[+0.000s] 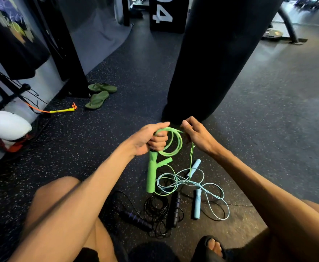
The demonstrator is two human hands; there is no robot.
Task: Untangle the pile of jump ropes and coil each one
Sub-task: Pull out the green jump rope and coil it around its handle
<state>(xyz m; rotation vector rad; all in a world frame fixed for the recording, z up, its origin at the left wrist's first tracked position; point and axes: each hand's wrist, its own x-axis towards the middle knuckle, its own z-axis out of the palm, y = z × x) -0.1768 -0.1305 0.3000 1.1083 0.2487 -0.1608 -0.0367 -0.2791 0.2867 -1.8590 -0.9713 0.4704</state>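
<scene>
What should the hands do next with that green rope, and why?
Probably the right hand should draw the green rope upward, out of the blue rope. The left hand grips the green handles and a few loops, but the tail runs down into the blue tangle.

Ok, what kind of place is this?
Probably a gym: a black punching bag hangs ahead, the floor is speckled rubber, and a light blue jump rope lies on it.

Gym, boxing corner. A black heavy bag [221,53] hung over the dark speckled rubber floor [278,110]. A black box [166,14] with big white numerals stood behind it, with a weight plate [273,34] far right. Jump ropes [197,205] lay on the floor.
</scene>
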